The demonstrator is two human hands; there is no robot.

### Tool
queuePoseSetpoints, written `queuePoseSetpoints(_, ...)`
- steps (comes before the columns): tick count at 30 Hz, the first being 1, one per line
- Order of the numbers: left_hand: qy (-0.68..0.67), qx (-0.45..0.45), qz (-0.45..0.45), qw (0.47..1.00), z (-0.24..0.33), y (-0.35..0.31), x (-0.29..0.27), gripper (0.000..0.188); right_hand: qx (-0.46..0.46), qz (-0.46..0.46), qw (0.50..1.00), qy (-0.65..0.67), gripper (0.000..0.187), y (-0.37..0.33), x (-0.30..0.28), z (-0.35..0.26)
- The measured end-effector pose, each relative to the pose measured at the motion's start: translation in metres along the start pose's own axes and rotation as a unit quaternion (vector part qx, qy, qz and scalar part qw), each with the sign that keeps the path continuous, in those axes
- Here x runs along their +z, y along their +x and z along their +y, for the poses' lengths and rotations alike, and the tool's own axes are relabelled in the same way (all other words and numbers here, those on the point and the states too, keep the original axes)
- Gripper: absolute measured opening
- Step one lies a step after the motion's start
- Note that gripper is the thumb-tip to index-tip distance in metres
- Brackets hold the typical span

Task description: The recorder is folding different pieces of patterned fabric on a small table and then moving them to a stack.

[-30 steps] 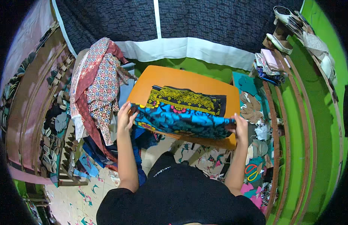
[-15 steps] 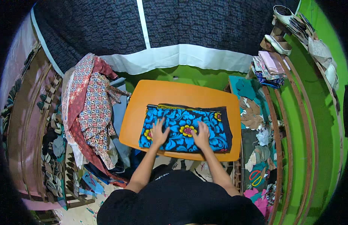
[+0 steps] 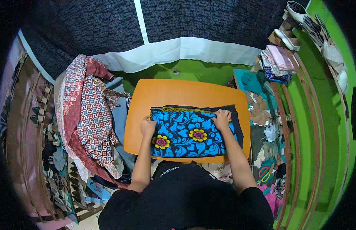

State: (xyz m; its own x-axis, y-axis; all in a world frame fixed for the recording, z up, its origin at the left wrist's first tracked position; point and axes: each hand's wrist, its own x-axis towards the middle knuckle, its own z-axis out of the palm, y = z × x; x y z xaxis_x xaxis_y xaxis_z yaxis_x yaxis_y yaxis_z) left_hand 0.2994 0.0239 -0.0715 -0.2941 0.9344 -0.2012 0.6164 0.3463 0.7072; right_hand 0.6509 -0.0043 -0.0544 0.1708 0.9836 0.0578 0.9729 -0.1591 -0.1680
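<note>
A folded cloth (image 3: 178,132), black with bright blue leaves and yellow-and-maroon flowers, lies in layers on the orange tabletop (image 3: 178,90). My left hand (image 3: 148,126) is closed on the cloth's left edge, near its far corner. At the far right part of the cloth, my right hand (image 3: 222,117) rests with its fingers bent and gathered on the fabric near the far edge. Dark plain layers show past the patterned face along the far and right sides.
Draped patterned fabrics (image 3: 95,111) hang close by on the left. To the right, a bench (image 3: 239,84) carries scraps and red-and-yellow-handled scissors (image 3: 265,174). Folded cloths (image 3: 277,63) sit on a wooden rack (image 3: 308,115). A dark curtain (image 3: 208,23) hangs behind.
From lying on the middle of the cloth, my hands have moved apart: the left to the left edge, the right toward the far right. The left fingers have closed on the cloth.
</note>
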Motion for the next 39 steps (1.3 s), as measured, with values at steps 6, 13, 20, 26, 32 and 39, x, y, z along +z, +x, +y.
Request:
queuePoseSetpoints(6,0.152,0.047,0.031,0.987,-0.013,0.008,0.017,0.044,-0.079,0.151,0.983,0.064,0.012,-0.004,-0.026,-0.006)
queuePoseSetpoints(13,0.020,0.115,-0.014,0.993,0.014,0.025,-0.014,0.025,-0.029,0.233,0.969,0.074,0.014,0.005,-0.047,-0.011)
queuePoseSetpoints(20,0.079,0.087,0.021,0.993,0.017,0.007,0.003,0.052,0.022,0.122,0.988,0.094,0.042,0.018,-0.030,-0.040)
queuePoseSetpoints(26,0.165,-0.115,-0.073,0.977,-0.015,-0.036,0.000,0.069,-0.082,-0.014,0.990,0.116,0.059,-0.045,0.022,-0.073)
queuePoseSetpoints(32,0.165,-0.047,-0.069,0.983,-0.033,-0.044,-0.004,0.064,-0.135,-0.130,0.980,0.067,0.069,-0.050,0.052,-0.068)
queuePoseSetpoints(39,0.042,-0.031,-0.032,0.998,-0.027,-0.040,-0.004,0.041,-0.121,-0.125,0.980,0.100,0.064,-0.029,0.041,-0.070)
